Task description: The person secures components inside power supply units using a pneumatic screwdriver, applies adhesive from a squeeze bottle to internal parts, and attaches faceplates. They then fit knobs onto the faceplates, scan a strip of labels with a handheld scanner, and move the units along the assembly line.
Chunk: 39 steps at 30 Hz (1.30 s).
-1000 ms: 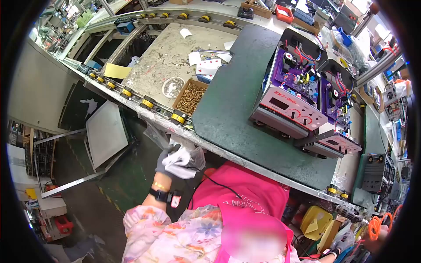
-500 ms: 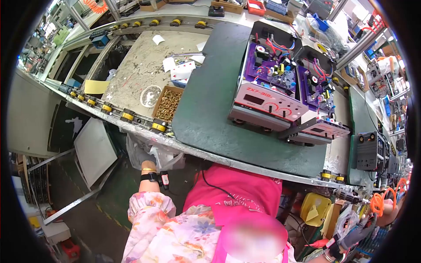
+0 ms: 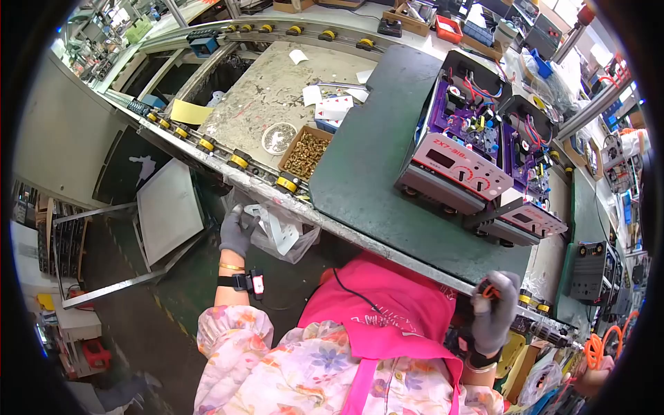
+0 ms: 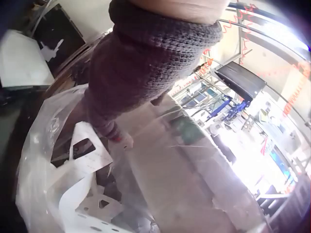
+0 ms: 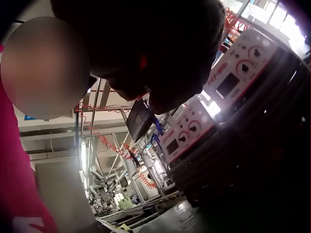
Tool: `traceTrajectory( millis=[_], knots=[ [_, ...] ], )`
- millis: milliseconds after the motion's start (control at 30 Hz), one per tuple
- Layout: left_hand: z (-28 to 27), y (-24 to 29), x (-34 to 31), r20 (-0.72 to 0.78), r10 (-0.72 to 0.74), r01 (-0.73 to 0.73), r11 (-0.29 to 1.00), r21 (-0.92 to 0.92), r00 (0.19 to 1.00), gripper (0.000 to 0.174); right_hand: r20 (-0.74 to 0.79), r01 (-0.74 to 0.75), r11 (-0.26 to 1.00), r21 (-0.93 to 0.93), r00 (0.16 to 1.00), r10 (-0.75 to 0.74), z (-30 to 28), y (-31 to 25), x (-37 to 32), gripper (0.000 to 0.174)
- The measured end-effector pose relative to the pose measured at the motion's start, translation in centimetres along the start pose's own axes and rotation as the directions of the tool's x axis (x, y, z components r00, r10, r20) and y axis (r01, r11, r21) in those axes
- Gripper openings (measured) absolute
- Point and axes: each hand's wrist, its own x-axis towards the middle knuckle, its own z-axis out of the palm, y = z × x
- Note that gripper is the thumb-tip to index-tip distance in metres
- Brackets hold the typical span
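Observation:
My grey-gloved left hand (image 3: 237, 233) is at the rim of a clear plastic bag (image 3: 299, 250) below the bench edge, fingers loosely bent. Beside its fingertips a white sheet with cut-outs (image 3: 280, 230) sticks up from the bag. More cut white pieces (image 4: 90, 204) lie inside, seen in the left wrist view. In front of the bench at the right, my gloved right hand (image 3: 496, 318) grips a small orange-and-black object (image 3: 490, 291), mostly hidden by the fingers. The right wrist view shows this hand (image 5: 150, 53) only as a dark shape.
Two uncovered machines with purple circuit boards, a near one (image 3: 449, 162) and a second (image 3: 529, 214), stand on a green mat (image 3: 366, 180). Left of the mat are a box of brass fittings (image 3: 304, 155) and a round white dish (image 3: 279, 138). Yellow rollers (image 3: 287, 182) line the bench edge.
The left hand carried crumpled white sheets, reached down into the bag, then came back up to its rim without them. My right hand came from the far right to the bench front, holding the orange-and-black object.

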Motion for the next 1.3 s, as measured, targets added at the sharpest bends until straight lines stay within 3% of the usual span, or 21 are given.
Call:
traceTrajectory(
  millis=[100,133,200,233,267,300,367,400,433,467,567,600,633,667,767,800,1000,1033,1100,1200,1300],
  knots=[
    [0.5,0.9,-2.8,0.154,0.298,-0.335,0.82,0.464,0.942,0.03,0.116,0.071,0.997,-0.038,0.991,-0.066,1.7,-0.4,1.1,0.031],
    [1.3,0.4,-4.1,0.245,0.533,-0.565,0.593,0.574,0.81,0.03,0.182,0.125,0.988,-0.093,0.977,-0.107,2.2,-0.3,1.8,0.031],
    [6.0,0.9,-11.7,0.511,0.516,-0.724,0.548,0.419,0.687,0.029,0.276,0.094,0.993,-0.067,0.959,-0.072,3.4,-0.2,2.0,0.035],
    [9.1,0.5,-16.1,0.593,0.361,-0.624,0.712,0.323,0.72,0.032,0.313,0.115,0.991,-0.073,0.946,-0.087,4.1,-0.3,2.2,0.037],
    [11.1,-0.2,-19.1,0.761,0.008,-0.217,0.96,0.176,0.648,0.042,0.353,0.144,0.987,-0.072,0.929,-0.11,4.8,-0.3,2.2,0.038],
    [12.3,-2.8,-20.3,0.796,-0.218,0.13,0.976,0.174,0.565,0.054,0.374,0.189,0.979,-0.077,0.916,-0.147,5.5,-0.3,2.1,0.037],
    [15.1,-5.1,-22.2,0.799,-0.565,0.554,0.741,0.38,0.207,0.06,0.421,0.287,0.955,-0.077,0.877,-0.23,6.9,-0.3,2.1,0.035],
    [16.5,-6.5,-22.2,0.856,-0.507,0.705,0.572,0.419,-0.097,0.057,0.406,0.34,0.931,-0.136,0.876,-0.26,7.2,-0.2,2.0,0.036],
    [16.9,-7.5,-22.3,0.907,-0.421,0.258,0.877,0.406,0.003,0.056,0.393,0.387,0.9,-0.199,0.873,-0.288,7.2,0.0,2.0,0.037],
    [16.8,-8.4,-22.6,0.957,-0.289,-0.263,0.921,0.287,0.032,0.054,0.384,0.424,0.867,-0.263,0.87,-0.309,6.9,0.1,1.8,0.039],
    [17.7,-10.4,-22.5,0.905,-0.425,-0.073,0.903,0.424,0.004,0.046,0.29,0.285,0.937,-0.2,0.931,-0.221,5.4,0.7,1.6,0.04],
    [18.8,-9.7,-23.2,0.819,-0.574,0.375,0.754,0.539,-0.024,0.045,0.246,0.191,0.978,-0.08,0.955,-0.166,5.0,1.1,1.4,0.039],
    [19.6,-9.4,-23.8,0.716,-0.687,0.733,0.425,0.53,-0.12,0.044,0.208,0.1,0.994,0.048,0.972,-0.108,4.7,1.7,1.3,0.039],
    [19.5,-9.8,-24.3,0.737,-0.675,0.503,0.652,0.568,0.043,0.042,0.176,0.016,0.984,0.179,0.983,-0.048,4.4,2.2,1.1,0.039],
    [19.8,-9.8,-24.1,0.644,-0.762,0.537,0.515,0.668,-0.07,0.042,0.109,-0.168,0.916,0.365,0.984,0.138,3.3,3.1,1.1,0.039],
    [20.0,-9.5,-24.4,0.598,-0.801,0.514,0.525,0.678,0.028,0.04,0.095,-0.18,0.878,0.443,0.983,0.154,3.4,3.8,1.0,0.036],
    [21.0,-9.5,-24.5,0.694,-0.718,0.392,0.624,0.676,-0.056,0.033,0.136,-0.237,0.876,0.42,0.971,0.198,1.5,4.6,1.1,0.026],
    [21.1,-9.6,-24.8,0.704,-0.708,0.376,0.636,0.674,-0.065,0.032,0.158,-0.303,0.805,0.51,0.953,0.258,1.5,4.4,1.1,0.025],
    [21.2,-10.2,-25.3,0.728,-0.685,0.341,0.679,0.65,-0.023,0.031,0.218,-0.413,0.625,0.662,0.905,0.366,1.7,3.9,0.9,0.024],
    [21.5,-11.0,-25.4,0.747,-0.664,0.312,0.716,0.624,0.032,0.029,0.152,-0.35,0.727,0.59,0.933,0.327,2.1,4.6,0.4,0.023],
    [21.8,-11.0,-25.4,0.74,-0.671,0.262,0.722,0.641,0.037,0.027,0.205,-0.459,0.625,0.631,0.876,0.436,2.3,4.0,0.2,0.024]
  ],
)
